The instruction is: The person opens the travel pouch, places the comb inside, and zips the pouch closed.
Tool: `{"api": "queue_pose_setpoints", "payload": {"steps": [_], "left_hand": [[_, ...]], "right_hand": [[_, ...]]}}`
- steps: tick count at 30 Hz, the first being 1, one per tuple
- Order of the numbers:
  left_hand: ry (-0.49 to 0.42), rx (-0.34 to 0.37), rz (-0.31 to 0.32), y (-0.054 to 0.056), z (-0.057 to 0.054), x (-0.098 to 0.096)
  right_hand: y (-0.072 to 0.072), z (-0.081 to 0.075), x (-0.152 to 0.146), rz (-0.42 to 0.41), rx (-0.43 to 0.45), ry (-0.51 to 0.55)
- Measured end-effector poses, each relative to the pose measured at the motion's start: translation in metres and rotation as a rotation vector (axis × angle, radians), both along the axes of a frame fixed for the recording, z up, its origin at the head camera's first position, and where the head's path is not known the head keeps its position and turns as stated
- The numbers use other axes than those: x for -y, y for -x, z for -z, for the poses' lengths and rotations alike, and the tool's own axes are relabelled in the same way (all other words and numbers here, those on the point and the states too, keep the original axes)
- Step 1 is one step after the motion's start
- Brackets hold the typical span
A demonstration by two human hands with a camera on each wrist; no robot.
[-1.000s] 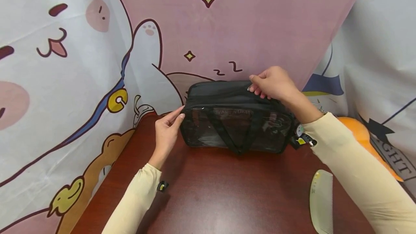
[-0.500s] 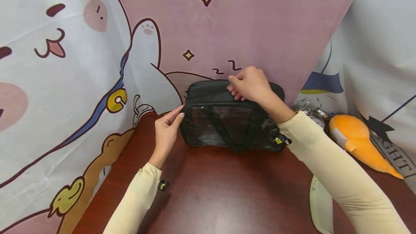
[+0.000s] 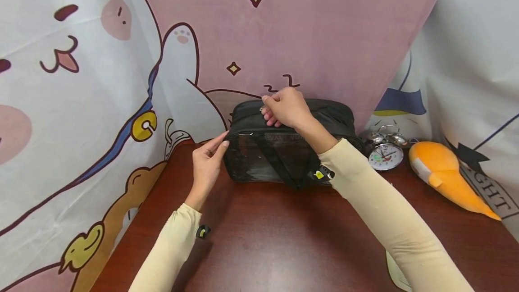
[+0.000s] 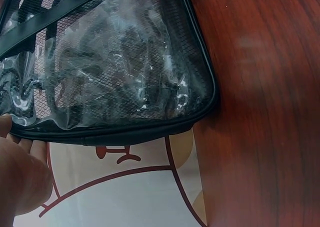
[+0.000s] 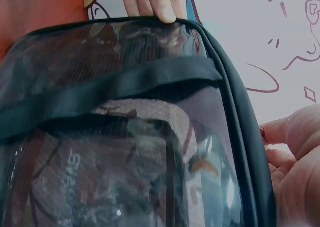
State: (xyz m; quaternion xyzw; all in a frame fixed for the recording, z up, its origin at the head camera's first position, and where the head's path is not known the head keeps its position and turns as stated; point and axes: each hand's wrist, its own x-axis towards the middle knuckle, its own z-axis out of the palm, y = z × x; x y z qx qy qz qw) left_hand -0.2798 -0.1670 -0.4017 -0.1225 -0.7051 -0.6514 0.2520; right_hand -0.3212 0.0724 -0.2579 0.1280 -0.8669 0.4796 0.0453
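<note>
A black toiletry bag with clear plastic sides and a black strap handle stands upright on the table. My left hand pinches its upper left corner between thumb and fingers; in the right wrist view that hand's fingers show on the bag's rim. Over the bag's top, left of the middle, my right hand pinches a small metal zipper pull between thumb and curled fingers. The left wrist view shows the clear mesh-patterned side close up. How far the zip is closed I cannot tell.
Right of the bag stands a silver twin-bell alarm clock, with an orange plush toy beyond it. A pale green comb lies partly under the right forearm. A printed cloth hangs behind the reddish-brown table.
My right hand has slid leftward along the bag's top with the zipper pull, uncovering the alarm clock. The left hand has stayed at the corner. The forearm now covers more of the comb.
</note>
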Motion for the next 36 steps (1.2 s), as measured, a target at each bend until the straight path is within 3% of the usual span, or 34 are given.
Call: {"api": "queue_pose_setpoints", "payload": {"steps": [7,15,24,30,36], "left_hand": [[-0.001,0.011,0.005,0.0,0.001,-0.002],[0.005,0.013,-0.015,0.001,0.001,-0.002],[0.013,-0.002,-0.021,0.0,0.003,-0.001],[0.022,-0.003,-0.03,0.0,0.003,0.0],[0.047,-0.008,-0.045,-0.001,0.002,0.002]], "right_hand": [[0.002,0.003,0.022,0.003,-0.021,-0.074],[0.004,0.008,0.046,0.012,-0.205,-0.302],[0.009,0.01,0.058,0.016,-0.199,-0.424],[0.009,0.01,0.059,0.014,-0.161,-0.432],[0.003,0.011,0.05,0.001,-0.231,-0.297]]}}
